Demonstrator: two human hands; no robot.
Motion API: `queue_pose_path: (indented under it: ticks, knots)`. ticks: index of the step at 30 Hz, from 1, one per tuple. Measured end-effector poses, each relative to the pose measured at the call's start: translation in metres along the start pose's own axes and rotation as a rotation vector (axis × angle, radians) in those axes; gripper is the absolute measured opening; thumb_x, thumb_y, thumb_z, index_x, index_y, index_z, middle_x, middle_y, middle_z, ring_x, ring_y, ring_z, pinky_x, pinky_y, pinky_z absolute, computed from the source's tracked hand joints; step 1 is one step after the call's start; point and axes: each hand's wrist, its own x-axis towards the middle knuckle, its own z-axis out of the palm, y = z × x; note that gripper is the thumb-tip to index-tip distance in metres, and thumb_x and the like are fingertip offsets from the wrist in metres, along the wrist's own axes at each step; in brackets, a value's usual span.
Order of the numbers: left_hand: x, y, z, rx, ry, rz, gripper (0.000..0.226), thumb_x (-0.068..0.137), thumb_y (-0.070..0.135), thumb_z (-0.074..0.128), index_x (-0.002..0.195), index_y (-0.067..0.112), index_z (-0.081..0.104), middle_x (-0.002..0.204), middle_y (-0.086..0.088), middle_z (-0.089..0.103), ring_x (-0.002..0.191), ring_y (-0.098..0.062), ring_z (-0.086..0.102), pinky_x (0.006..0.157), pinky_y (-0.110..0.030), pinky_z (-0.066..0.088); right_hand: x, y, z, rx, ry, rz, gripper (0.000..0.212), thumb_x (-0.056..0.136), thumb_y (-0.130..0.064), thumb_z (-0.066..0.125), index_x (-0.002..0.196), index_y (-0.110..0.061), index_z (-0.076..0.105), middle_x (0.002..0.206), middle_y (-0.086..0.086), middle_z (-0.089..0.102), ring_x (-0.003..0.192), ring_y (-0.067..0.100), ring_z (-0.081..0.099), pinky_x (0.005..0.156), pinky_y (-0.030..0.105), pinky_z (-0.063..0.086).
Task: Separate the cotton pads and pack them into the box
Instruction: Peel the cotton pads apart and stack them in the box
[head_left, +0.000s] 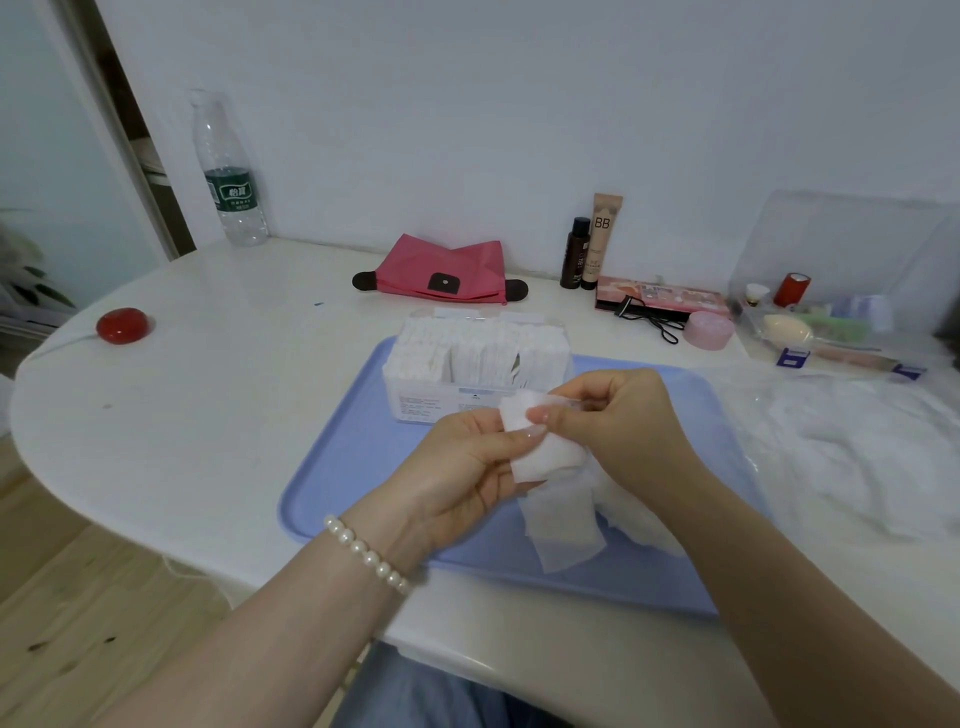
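My left hand (467, 457) and right hand (613, 415) both pinch one cotton pad (545, 447) above the tray (353, 467), near the box (478, 358) packed with pads; more lie beneath.

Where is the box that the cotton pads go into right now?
In the head view the clear box stands at the far left part of the blue tray, just beyond both hands, already packed with upright pads; the pink pouch lies behind it.
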Motion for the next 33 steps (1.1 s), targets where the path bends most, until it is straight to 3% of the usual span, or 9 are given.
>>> queue_pose_path:
  ticks: [5, 9, 14, 16, 19, 22, 24, 27, 33]
  knots:
    - [-0.001, 0.0, -0.002, 0.049, -0.008, 0.02, 0.023, 0.089, -0.006, 0.048, 0.107, -0.003, 0.063, 0.099, -0.017, 0.071, 0.085, -0.023, 0.07, 0.068, -0.028, 0.059, 0.002, -0.003, -0.006, 0.037, -0.075, 0.045, 0.014, 0.081, -0.018, 0.07, 0.069, -0.011, 0.07, 0.051, 0.0, 0.06, 0.046, 0.005, 0.052, 0.047, 0.014, 0.042]
    - [0.0, 0.001, -0.005, 0.049, 0.014, 0.031, 0.027, 0.086, -0.009, 0.05, 0.11, -0.004, 0.062, 0.105, -0.017, 0.069, 0.088, -0.025, 0.069, 0.078, -0.035, 0.056, 0.006, 0.0, -0.014, 0.091, -0.017, 0.069, 0.009, 0.083, -0.012, 0.068, 0.074, -0.009, 0.069, 0.049, -0.002, 0.058, 0.039, 0.006, 0.042, 0.04, 0.014, 0.034]
    - [-0.002, 0.003, -0.004, 0.022, 0.021, 0.004, 0.022, 0.083, 0.004, 0.056, 0.103, 0.0, 0.065, 0.098, -0.015, 0.071, 0.08, -0.023, 0.069, 0.072, -0.035, 0.057, 0.007, 0.004, -0.018, 0.067, 0.065, 0.028, 0.01, 0.081, -0.009, 0.07, 0.073, -0.005, 0.067, 0.048, -0.001, 0.055, 0.037, 0.002, 0.041, 0.04, 0.011, 0.035]
    - [-0.001, 0.005, -0.007, 0.01, 0.083, 0.007, 0.021, 0.091, 0.013, 0.051, 0.102, 0.001, 0.065, 0.095, -0.013, 0.072, 0.079, -0.022, 0.07, 0.07, -0.038, 0.058, 0.008, 0.002, -0.024, -0.024, 0.038, -0.029, 0.012, 0.081, -0.009, 0.07, 0.07, -0.01, 0.067, 0.051, -0.002, 0.058, 0.04, 0.001, 0.044, 0.045, 0.011, 0.039]
    - [0.001, 0.009, -0.016, -0.031, 0.197, 0.027, 0.022, 0.096, 0.015, 0.046, 0.099, 0.0, 0.062, 0.091, -0.014, 0.073, 0.076, -0.024, 0.071, 0.066, -0.043, 0.059, 0.008, -0.002, -0.025, -0.405, -0.23, -0.066, 0.005, 0.076, -0.014, 0.075, 0.077, -0.016, 0.072, 0.066, -0.007, 0.064, 0.056, -0.001, 0.053, 0.059, 0.008, 0.041]
    - [0.0, 0.012, -0.023, -0.018, 0.276, 0.042, 0.018, 0.096, 0.014, 0.047, 0.094, 0.003, 0.062, 0.087, -0.013, 0.072, 0.074, -0.024, 0.07, 0.065, -0.045, 0.057, 0.006, 0.005, -0.018, -0.864, -0.422, -0.061, 0.028, 0.073, -0.03, 0.077, 0.099, -0.024, 0.068, 0.091, -0.012, 0.062, 0.083, 0.003, 0.053, 0.075, 0.014, 0.039]
    - [0.0, 0.013, -0.027, -0.008, 0.292, 0.041, 0.017, 0.095, 0.014, 0.048, 0.094, 0.005, 0.062, 0.088, -0.012, 0.072, 0.078, -0.025, 0.069, 0.067, -0.046, 0.056, 0.004, 0.007, -0.013, -0.924, -0.477, -0.023, 0.039, 0.072, -0.034, 0.077, 0.107, -0.027, 0.062, 0.1, -0.011, 0.058, 0.095, 0.008, 0.051, 0.085, 0.023, 0.041]
    - [-0.002, 0.012, -0.031, -0.002, 0.275, 0.024, 0.017, 0.095, 0.013, 0.047, 0.098, 0.005, 0.062, 0.092, -0.013, 0.073, 0.081, -0.025, 0.07, 0.066, -0.045, 0.058, 0.001, 0.008, -0.01, -0.961, -0.536, 0.019, 0.048, 0.07, -0.035, 0.078, 0.113, -0.03, 0.056, 0.098, -0.013, 0.045, 0.093, 0.01, 0.046, 0.082, 0.025, 0.038]
    - [-0.002, 0.011, -0.035, -0.017, 0.276, 0.02, 0.018, 0.095, 0.012, 0.046, 0.099, 0.005, 0.062, 0.094, -0.013, 0.073, 0.081, -0.025, 0.071, 0.071, -0.048, 0.057, 0.0, 0.008, -0.011, -0.743, -0.493, -0.003, 0.023, 0.07, -0.016, 0.079, 0.074, -0.027, 0.058, 0.08, -0.011, 0.054, 0.076, 0.007, 0.051, 0.067, 0.019, 0.042]
